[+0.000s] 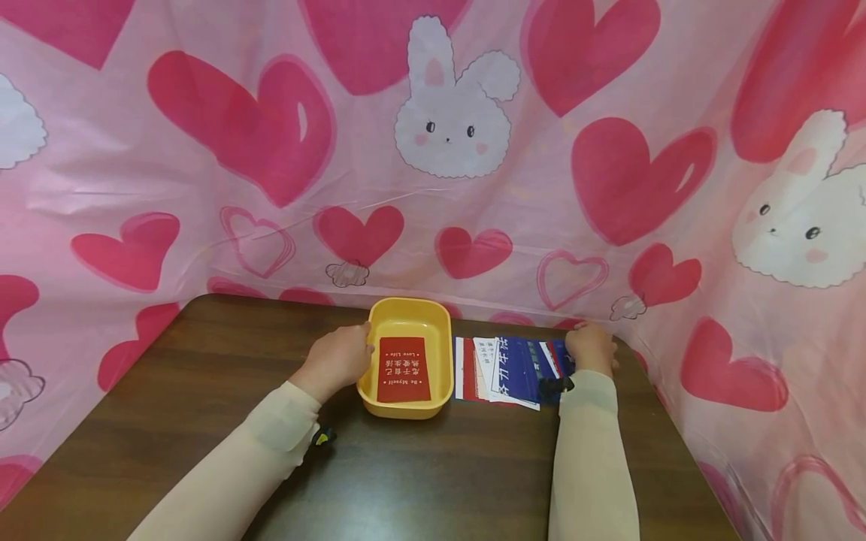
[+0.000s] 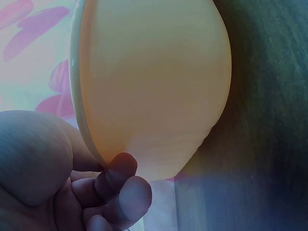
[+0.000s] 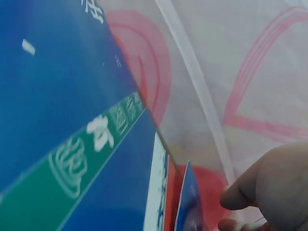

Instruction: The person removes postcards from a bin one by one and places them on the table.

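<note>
A yellow plastic basin (image 1: 444,376) stands on the table, a red card (image 1: 404,370) with white lettering lying inside it. My left hand (image 1: 338,359) grips the basin's left rim; in the left wrist view, thumb and curled fingertips (image 2: 134,199) pinch the edge. To the right of the basin, several printed cards (image 1: 517,368) lie fanned and overlapping, in blue, white and red. My right hand (image 1: 591,348) is at the right end of this row. In the right wrist view, its thumb (image 3: 240,195) is beside the edge of a blue card (image 3: 188,202), with a gap between them.
The dark wooden table (image 1: 433,473) reaches back to a pink curtain (image 1: 271,225) printed with hearts and rabbits. This curtain stands right behind the basin and the cards and also closes in the left and right sides.
</note>
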A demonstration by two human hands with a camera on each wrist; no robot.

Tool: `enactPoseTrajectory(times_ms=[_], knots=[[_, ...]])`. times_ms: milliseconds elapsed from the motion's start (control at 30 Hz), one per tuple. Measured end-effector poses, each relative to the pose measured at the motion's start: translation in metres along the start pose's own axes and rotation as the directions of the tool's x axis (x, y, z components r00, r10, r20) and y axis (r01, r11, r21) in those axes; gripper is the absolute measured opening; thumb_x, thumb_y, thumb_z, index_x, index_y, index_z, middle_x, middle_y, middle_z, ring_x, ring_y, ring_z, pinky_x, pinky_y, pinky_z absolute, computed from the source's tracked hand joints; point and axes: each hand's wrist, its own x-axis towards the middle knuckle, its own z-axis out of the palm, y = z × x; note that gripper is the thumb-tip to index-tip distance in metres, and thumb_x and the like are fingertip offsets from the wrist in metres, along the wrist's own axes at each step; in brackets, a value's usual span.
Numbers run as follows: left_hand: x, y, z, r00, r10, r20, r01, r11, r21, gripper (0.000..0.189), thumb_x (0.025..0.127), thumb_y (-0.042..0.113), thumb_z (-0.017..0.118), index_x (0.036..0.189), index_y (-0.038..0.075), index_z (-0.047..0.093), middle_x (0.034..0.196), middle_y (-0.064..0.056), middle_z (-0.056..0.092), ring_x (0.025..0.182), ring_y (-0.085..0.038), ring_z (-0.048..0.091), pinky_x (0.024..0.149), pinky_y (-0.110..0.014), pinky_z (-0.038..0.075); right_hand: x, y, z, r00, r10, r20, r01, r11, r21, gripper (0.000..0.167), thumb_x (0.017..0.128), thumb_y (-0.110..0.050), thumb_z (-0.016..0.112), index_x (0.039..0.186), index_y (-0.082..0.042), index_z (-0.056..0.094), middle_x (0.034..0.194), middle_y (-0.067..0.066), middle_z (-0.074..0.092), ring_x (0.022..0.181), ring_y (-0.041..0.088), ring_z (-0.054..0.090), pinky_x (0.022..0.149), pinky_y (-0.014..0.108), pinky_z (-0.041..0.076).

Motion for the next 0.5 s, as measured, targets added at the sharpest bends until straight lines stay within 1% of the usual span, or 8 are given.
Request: enactPoseTrajectory(times_ms=[67, 100, 167, 200, 267, 300, 333, 500], knots=[[0.0, 0.0, 0.0, 1.0, 0.001, -0.001, -0.001, 1.0, 0.003, 0.066, 0.111, 0.031, 0.071, 0.167, 0.001, 0.053, 0.151, -0.022, 0.072, 0.102, -0.031, 0.072, 0.093, -0.053, 0.068, 0.0, -0.005, 0.0, 1.0, -0.02, -0.007, 0.02, 1.0, 0.012, 0.04, 0.105, -0.021, 0.052, 0.137, -0.002, 0.066, 0.152, 0.04, 0.048, 0.144, 0.066, 0.039, 0.115, 0.088, 0.036], [0.0, 0.0, 0.0, 1.0, 0.001, -0.001, -0.001, 1.0, 0.004, 0.065, 0.111, 0.031, 0.071, 0.167, 0.001, 0.053, 0.151, -0.022, 0.072, 0.102, -0.031, 0.072, 0.092, -0.053, 0.068, 0.0, -0.007, -0.001, 0.998, -0.053, -0.019, 0.053, 0.998, 0.015, 0.041, 0.105, -0.021, 0.05, 0.137, 0.0, 0.067, 0.152, 0.041, 0.05, 0.141, 0.066, 0.042, 0.116, 0.087, 0.037], [0.0, 0.0, 0.0, 1.0, 0.003, -0.001, -0.003, 1.0, 0.003, 0.065, 0.111, 0.031, 0.07, 0.167, 0.002, 0.053, 0.15, -0.021, 0.073, 0.101, -0.031, 0.072, 0.092, -0.052, 0.068, -0.002, -0.014, -0.002, 0.993, -0.113, -0.029, 0.115, 0.991, 0.066, 0.044, 0.108, -0.023, 0.049, 0.14, 0.0, 0.067, 0.15, 0.038, 0.056, 0.138, 0.062, 0.048, 0.12, 0.083, 0.04], [0.001, 0.0, 0.001, 1.0, 0.003, -0.001, -0.003, 1.0, 0.002, 0.065, 0.111, 0.031, 0.07, 0.167, 0.002, 0.053, 0.149, -0.021, 0.073, 0.101, -0.031, 0.072, 0.092, -0.052, 0.068, -0.004, -0.018, -0.004, 0.989, -0.143, -0.027, 0.145, 0.984, 0.103, 0.045, 0.11, -0.023, 0.048, 0.144, 0.0, 0.067, 0.152, 0.036, 0.057, 0.139, 0.058, 0.051, 0.124, 0.078, 0.041], [0.001, 0.0, 0.001, 1.0, 0.001, -0.001, -0.001, 1.0, 0.002, 0.065, 0.111, 0.031, 0.07, 0.167, 0.002, 0.053, 0.149, -0.02, 0.074, 0.101, -0.031, 0.072, 0.093, -0.053, 0.067, -0.006, -0.026, -0.007, 0.978, -0.208, -0.032, 0.211, 0.962, 0.175, 0.047, 0.113, -0.026, 0.049, 0.148, 0.0, 0.067, 0.154, 0.032, 0.062, 0.135, 0.051, 0.057, 0.124, 0.07, 0.047], [0.001, 0.0, 0.001, 1.0, 0.001, -0.002, -0.001, 1.0, 0.004, 0.065, 0.111, 0.031, 0.07, 0.167, 0.002, 0.053, 0.149, -0.02, 0.074, 0.101, -0.031, 0.072, 0.094, -0.053, 0.067, -0.008, -0.031, -0.008, 0.971, -0.236, -0.034, 0.237, 0.949, 0.209, 0.047, 0.113, -0.027, 0.051, 0.149, -0.001, 0.067, 0.155, 0.03, 0.063, 0.133, 0.05, 0.061, 0.123, 0.066, 0.05], [0.001, 0.0, 0.002, 1.0, 0.001, -0.004, -0.001, 1.0, 0.006, 0.065, 0.111, 0.031, 0.07, 0.167, 0.003, 0.053, 0.149, -0.02, 0.074, 0.102, -0.031, 0.072, 0.095, -0.054, 0.067, -0.01, -0.035, -0.009, 0.968, -0.25, -0.025, 0.249, 0.937, 0.247, 0.047, 0.114, -0.028, 0.053, 0.151, -0.002, 0.067, 0.156, 0.029, 0.063, 0.134, 0.049, 0.062, 0.124, 0.065, 0.05], [0.003, -0.002, 0.002, 1.0, -0.002, -0.006, 0.002, 1.0, 0.014, 0.065, 0.111, 0.032, 0.07, 0.167, 0.002, 0.053, 0.149, -0.02, 0.073, 0.103, -0.031, 0.072, 0.097, -0.055, 0.067, -0.021, -0.057, -0.011, 0.93, -0.365, -0.05, 0.365, 0.892, 0.267, 0.044, 0.114, -0.03, 0.061, 0.147, -0.003, 0.071, 0.156, 0.026, 0.065, 0.141, 0.047, 0.062, 0.127, 0.062, 0.047]])
